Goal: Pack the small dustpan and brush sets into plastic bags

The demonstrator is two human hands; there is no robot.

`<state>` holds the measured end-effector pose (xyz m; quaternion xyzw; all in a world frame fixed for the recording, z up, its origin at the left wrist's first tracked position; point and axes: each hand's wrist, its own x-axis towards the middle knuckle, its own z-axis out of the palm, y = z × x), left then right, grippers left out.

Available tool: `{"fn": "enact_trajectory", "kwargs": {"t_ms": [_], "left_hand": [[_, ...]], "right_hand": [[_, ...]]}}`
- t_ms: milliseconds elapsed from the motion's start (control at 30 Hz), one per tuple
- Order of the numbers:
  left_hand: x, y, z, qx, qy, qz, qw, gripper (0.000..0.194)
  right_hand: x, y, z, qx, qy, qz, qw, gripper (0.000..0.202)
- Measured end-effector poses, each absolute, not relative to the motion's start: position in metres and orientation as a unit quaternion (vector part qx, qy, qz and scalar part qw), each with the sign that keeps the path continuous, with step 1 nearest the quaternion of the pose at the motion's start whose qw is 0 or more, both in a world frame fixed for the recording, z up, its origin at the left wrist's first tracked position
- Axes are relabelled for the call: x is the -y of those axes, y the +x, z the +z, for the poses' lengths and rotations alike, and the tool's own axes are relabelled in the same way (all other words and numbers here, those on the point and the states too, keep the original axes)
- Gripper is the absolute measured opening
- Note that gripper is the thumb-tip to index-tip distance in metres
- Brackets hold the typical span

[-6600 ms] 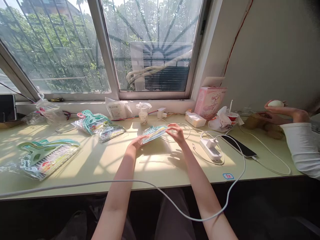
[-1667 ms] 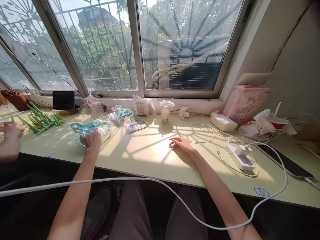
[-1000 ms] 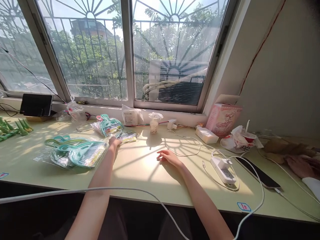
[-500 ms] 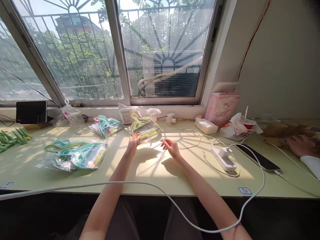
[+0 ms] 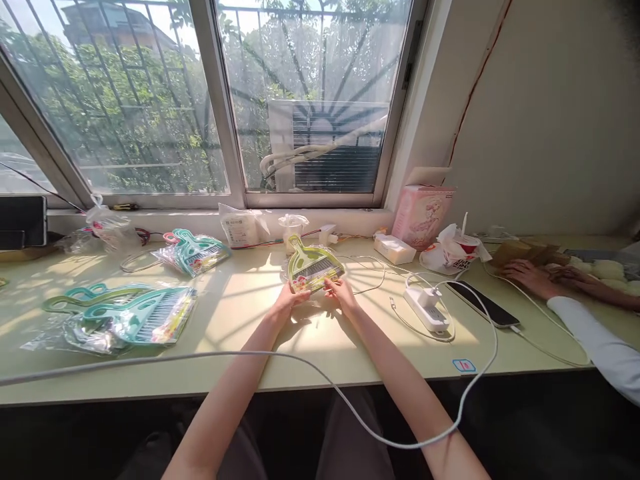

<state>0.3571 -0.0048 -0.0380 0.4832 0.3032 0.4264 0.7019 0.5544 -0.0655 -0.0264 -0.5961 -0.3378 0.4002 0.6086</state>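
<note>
Both hands hold a yellow-green dustpan and brush set point(image 5: 316, 265) in clear wrap, its handle pointing away from me. My left hand point(image 5: 287, 300) grips its lower left corner, and my right hand point(image 5: 340, 292) pinches its lower right corner. On the table to the left lies a pile of wrapped teal and green dustpan sets point(image 5: 135, 313). Farther back, a smaller group of teal and pink sets point(image 5: 195, 252) rests near the window ledge.
A white power strip point(image 5: 426, 310), a phone point(image 5: 483, 303) and a pink box point(image 5: 424, 217) are on the right. A white cable point(image 5: 320, 377) crosses over my forearms. Another person's hands point(image 5: 533, 277) work at the far right. A clear cup point(image 5: 293, 230) stands behind the set.
My right hand has closed on the dustpan set, which has moved right and toward me. The view has shifted to the right, and both of the other person's hands now show.
</note>
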Motion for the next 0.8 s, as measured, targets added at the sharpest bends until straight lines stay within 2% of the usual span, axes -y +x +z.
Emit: {"fn": "enact_trajectory", "kwargs": {"t_ms": [133,200,300,400,467,567,800], "left_hand": [[0.007,0.355,-0.021,-0.332,0.41,0.425,0.736,0.022],[0.004,0.355,-0.015,-0.379,0.346,0.457,0.727,0.015],[-0.004,0.346,-0.011,-0.403,0.288,0.514,0.7,0.036],[-0.014,0.33,-0.011,-0.383,0.242,0.574,0.682,0.048],[-0.02,0.32,-0.011,-0.378,0.218,0.597,0.673,0.054],[-0.024,0.314,-0.013,-0.387,0.223,0.597,0.666,0.059],[-0.006,0.322,-0.017,-0.356,0.401,0.491,0.687,0.056]], "right_hand": [[0.071,0.556,-0.021,0.355,-0.564,0.444,0.599,0.015],[0.073,0.557,-0.018,0.37,-0.554,0.47,0.579,0.015],[0.074,0.563,-0.012,0.349,-0.555,0.464,0.596,0.015],[0.077,0.583,-0.005,0.24,-0.551,0.363,0.712,0.029],[0.081,0.599,-0.001,0.167,-0.547,0.318,0.756,0.038],[0.086,0.611,0.003,0.159,-0.573,0.364,0.717,0.042],[0.075,0.556,-0.001,0.391,-0.562,0.447,0.576,0.019]]}}
